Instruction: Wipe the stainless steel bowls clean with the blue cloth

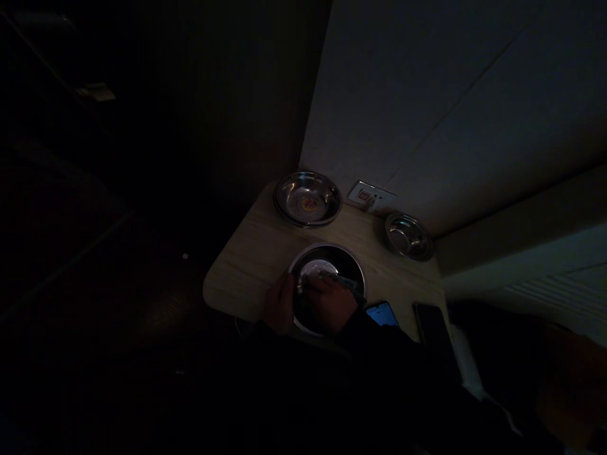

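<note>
A steel bowl (348,260) sits at the near edge of a small wooden table (246,265), with something pale (313,270) inside it. My left hand (281,304) grips the bowl's left rim. My right hand (332,302) is inside the bowl, closed round a metal utensil (342,280) whose tip rests on the pale contents. The scene is very dim.
A larger steel bowl (307,198) stands at the table's back, and a small steel bowl (408,236) at the back right. A lit phone (382,313) and a dark phone (430,323) lie at the right. A wall switch plate (370,196) is behind.
</note>
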`<move>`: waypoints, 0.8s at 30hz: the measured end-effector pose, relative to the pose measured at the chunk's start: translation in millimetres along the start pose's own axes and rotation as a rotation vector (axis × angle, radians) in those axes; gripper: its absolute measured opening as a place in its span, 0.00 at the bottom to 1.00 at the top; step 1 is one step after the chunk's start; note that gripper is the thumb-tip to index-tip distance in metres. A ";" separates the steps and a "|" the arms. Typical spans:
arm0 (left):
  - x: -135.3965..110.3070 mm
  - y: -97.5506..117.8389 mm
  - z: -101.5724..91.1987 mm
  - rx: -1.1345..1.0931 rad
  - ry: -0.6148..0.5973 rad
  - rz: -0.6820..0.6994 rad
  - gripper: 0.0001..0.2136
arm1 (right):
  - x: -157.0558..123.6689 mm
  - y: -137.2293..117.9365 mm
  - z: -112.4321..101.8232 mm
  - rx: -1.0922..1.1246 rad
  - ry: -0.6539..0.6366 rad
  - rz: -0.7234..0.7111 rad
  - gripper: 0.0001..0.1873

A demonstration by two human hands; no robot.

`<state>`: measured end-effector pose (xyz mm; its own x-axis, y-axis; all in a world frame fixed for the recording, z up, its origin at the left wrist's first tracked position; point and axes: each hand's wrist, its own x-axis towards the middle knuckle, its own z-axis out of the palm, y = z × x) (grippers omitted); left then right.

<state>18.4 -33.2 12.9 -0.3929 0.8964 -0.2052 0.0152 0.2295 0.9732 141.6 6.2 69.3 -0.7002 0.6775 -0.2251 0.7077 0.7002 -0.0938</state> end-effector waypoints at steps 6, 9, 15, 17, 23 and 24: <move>-1.0 0.2 1.3 -0.027 0.056 -0.018 0.22 | 15.3 -5.5 -2.2 0.025 0.052 0.021 0.14; -2.8 2.5 1.8 -0.018 0.056 -0.025 0.23 | -2.5 3.6 -5.9 -0.017 -0.081 -0.048 0.13; -1.7 3.7 1.7 -0.004 0.001 0.001 0.23 | -16.2 14.5 -4.3 -0.051 -0.157 -0.103 0.12; -0.5 3.1 1.2 0.027 0.017 -0.029 0.22 | -4.7 7.1 -1.1 -0.025 -0.090 -0.095 0.12; -1.0 1.7 0.0 -0.002 0.040 -0.012 0.21 | 21.0 -10.4 0.7 0.030 0.070 0.045 0.12; -1.6 1.9 0.1 -0.004 0.045 -0.013 0.21 | 19.1 -9.4 0.1 0.021 0.050 0.028 0.13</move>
<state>19.2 -34.2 15.1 -0.4341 0.8754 -0.2128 0.0065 0.2392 0.9709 121.6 12.5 65.8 -0.6835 0.7076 -0.1794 0.7286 0.6764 -0.1082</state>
